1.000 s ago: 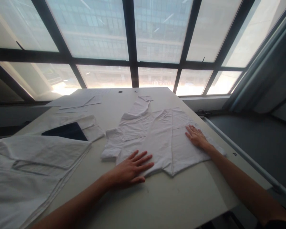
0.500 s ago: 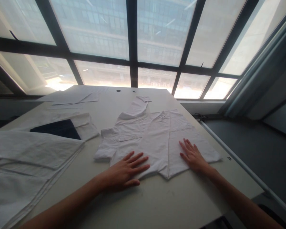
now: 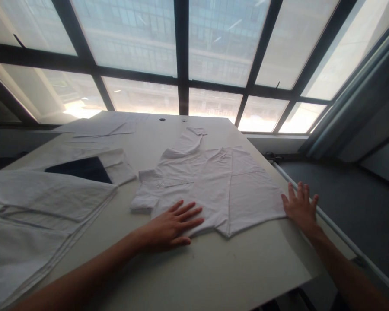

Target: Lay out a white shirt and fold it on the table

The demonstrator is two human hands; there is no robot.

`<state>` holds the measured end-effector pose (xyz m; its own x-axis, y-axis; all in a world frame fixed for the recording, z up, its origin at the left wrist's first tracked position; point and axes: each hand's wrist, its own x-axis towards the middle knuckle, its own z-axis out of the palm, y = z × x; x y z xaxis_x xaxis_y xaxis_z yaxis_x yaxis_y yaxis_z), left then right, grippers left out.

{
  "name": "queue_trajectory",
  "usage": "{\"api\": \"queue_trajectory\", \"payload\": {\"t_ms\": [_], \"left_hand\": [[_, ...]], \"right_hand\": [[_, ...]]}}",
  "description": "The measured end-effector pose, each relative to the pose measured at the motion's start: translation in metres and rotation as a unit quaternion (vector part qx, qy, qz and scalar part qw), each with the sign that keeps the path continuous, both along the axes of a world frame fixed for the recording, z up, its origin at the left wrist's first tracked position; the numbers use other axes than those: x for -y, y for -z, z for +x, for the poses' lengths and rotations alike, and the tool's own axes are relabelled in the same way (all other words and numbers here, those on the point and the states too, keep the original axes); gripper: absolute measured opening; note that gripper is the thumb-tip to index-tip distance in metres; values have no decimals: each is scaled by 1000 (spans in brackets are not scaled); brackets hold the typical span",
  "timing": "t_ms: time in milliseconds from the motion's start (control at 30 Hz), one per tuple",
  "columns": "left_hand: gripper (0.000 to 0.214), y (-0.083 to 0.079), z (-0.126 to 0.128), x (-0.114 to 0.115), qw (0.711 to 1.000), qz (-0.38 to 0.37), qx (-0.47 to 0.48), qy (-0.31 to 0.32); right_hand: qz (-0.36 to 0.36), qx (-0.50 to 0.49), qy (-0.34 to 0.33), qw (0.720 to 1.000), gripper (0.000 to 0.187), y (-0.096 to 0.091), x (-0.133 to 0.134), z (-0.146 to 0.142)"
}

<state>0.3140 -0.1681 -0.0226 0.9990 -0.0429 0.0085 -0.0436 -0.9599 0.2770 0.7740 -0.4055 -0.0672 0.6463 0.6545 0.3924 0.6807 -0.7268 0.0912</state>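
Observation:
A white short-sleeved garment [image 3: 210, 181], which looks like a shirt, lies spread on the white table [image 3: 210, 272]. One sleeve points away toward the window, the other to the left, and a seam or fold runs down its middle. My left hand [image 3: 176, 224] rests palm down on its near edge, fingers spread. At the garment's right end, my right hand [image 3: 301, 205] lies with fingers apart over the corner, partly past the cloth. That corner is hidden under the hand. Neither hand grips anything.
More white cloth [image 3: 29, 216] is laid in folds on the left, with a dark blue flat piece [image 3: 81, 169] on it. White paper sheets [image 3: 100, 127] lie at the far left. Beyond the table's right edge are a pale rail [image 3: 340, 235] and grey floor [image 3: 353, 185].
My right hand has slid right from the middle of the garment's right part to its end. My left hand stays on the near edge. The view has tilted slightly.

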Motion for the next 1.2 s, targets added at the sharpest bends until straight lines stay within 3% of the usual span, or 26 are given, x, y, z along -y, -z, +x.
{"api": "queue_trajectory", "payload": {"t_ms": [200, 400, 633, 867, 1200], "left_hand": [[63, -1, 0, 0, 1000, -14, -2, -5], [65, -4, 0, 2, 1000, -28, -7, -4], [65, -9, 0, 4, 999, -40, -19, -11], [65, -9, 0, 4, 998, -54, -19, -11], [73, -12, -4, 9, 996, -87, -23, 17]], "right_hand": [[-6, -98, -211, 972, 56, -18, -72, -78], [-8, -166, -341, 925, 56, -19, -126, -111], [-50, -198, -333, 921, 60, -5, -136, -109], [-75, -177, -323, 927, 59, -3, -136, -108], [-57, -164, -300, 938, 59, 2, -108, -118]]}}
